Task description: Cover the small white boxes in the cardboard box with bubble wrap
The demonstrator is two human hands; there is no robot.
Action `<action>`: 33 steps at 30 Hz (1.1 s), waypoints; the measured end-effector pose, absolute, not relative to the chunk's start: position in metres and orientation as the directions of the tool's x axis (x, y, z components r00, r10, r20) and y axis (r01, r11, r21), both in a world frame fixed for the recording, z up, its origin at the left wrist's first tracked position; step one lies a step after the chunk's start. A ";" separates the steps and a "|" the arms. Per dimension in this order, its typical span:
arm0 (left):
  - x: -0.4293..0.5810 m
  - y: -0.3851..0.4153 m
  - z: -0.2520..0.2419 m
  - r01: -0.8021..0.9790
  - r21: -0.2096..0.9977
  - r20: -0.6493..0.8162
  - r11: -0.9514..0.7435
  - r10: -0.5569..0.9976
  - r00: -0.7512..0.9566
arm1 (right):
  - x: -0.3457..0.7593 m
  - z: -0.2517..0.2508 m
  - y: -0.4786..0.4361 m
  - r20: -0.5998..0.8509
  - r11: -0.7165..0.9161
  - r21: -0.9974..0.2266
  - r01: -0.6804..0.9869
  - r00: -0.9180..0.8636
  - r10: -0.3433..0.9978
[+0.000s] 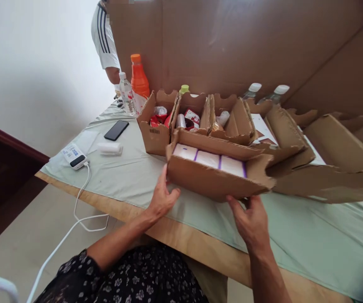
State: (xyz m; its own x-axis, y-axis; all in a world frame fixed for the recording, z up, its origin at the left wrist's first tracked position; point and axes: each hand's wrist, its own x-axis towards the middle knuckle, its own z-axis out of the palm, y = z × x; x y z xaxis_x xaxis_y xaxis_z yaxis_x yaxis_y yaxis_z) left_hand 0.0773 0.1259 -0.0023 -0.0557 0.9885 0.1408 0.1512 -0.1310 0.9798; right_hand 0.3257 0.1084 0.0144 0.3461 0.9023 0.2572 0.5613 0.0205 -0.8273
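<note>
A long cardboard box (206, 179) is tilted toward me in front of the other boxes. Inside it lie several white packs (207, 159) with purple edges. My left hand (164, 197) is at the box's left end, its fingers against the side and its thumb in front. My right hand (251, 219) grips the lower front edge near the right end, thumb on the front wall and fingers partly hidden beneath. Just behind stands a row of open cardboard boxes (158, 145) with red packets (191, 118) and clear-wrapped items in some.
Left on the cloth-covered table (121, 168) lie a black phone (116, 130), a white pack (109, 148) and a power bank (74, 156) with a white cable. An orange bottle (140, 78) and a clear bottle (126, 94) stand behind. Beyond a tall cardboard panel (200, 46) is a person's sleeve (104, 38).
</note>
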 end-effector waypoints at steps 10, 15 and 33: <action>-0.090 0.204 0.020 0.786 0.614 0.385 0.069 0.844 -0.374 | 0.338 -0.050 0.076 0.205 -0.118 -0.811 0.573 0.467 0.860; -0.158 0.247 0.025 0.859 0.439 0.277 0.265 0.869 -0.409 | 0.334 -0.048 0.077 0.239 -0.112 -0.772 0.625 0.449 0.861; -0.004 0.092 0.066 -0.277 0.934 -0.185 0.225 0.969 0.165 | 0.247 -0.001 0.037 0.106 0.107 -0.989 0.103 -0.012 0.994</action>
State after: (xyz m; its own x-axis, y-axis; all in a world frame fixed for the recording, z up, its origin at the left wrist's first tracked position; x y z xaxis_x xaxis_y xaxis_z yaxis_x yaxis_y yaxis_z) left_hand -0.0039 0.0921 0.0662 0.1650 0.9688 -0.1847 -0.2772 0.2253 0.9340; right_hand 0.2470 0.0366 -0.0009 -0.0118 0.9943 0.1063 0.1033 0.1070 -0.9889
